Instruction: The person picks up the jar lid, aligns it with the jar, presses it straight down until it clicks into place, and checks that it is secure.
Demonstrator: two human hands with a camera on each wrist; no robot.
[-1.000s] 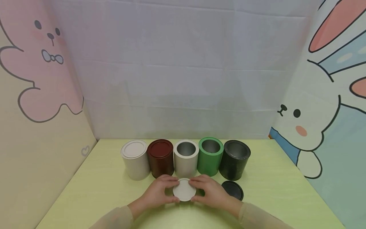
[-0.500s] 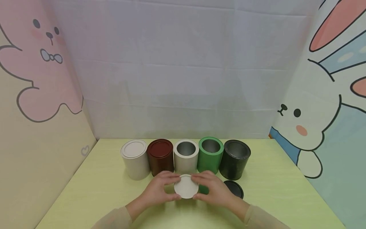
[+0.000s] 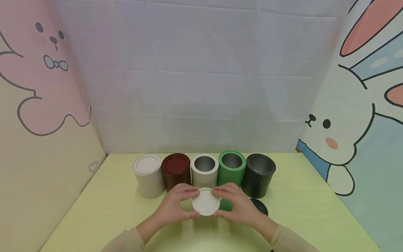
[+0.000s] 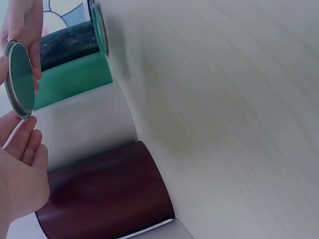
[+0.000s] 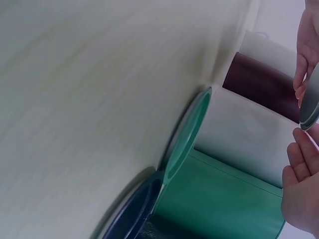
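A round white can lid (image 3: 206,202) is held up above the table, its top face tilted toward the head camera. My left hand (image 3: 177,204) pinches its left edge between thumb and fingers. On the opposite edge, my right hand (image 3: 237,203) grips it the same way. The lid's underside (image 4: 22,79) looks grey-green in the left wrist view. Just behind the lid stands an uncovered white can (image 3: 204,180). Beside that are an uncovered green can (image 3: 231,176) and an uncovered black can (image 3: 258,182).
Left in the row are a lidded white can (image 3: 150,183) and a lidded dark red can (image 3: 177,178). A green lid (image 3: 225,204) lies on the table, partly behind my right hand. Touching it is a black lid (image 3: 261,206). White cloth (image 3: 201,87) hangs behind the table.
Both hands have raised the white lid and brought it slightly forward, toward the cans. It now covers more of the uncovered white can's lower front. The cans have stayed put.
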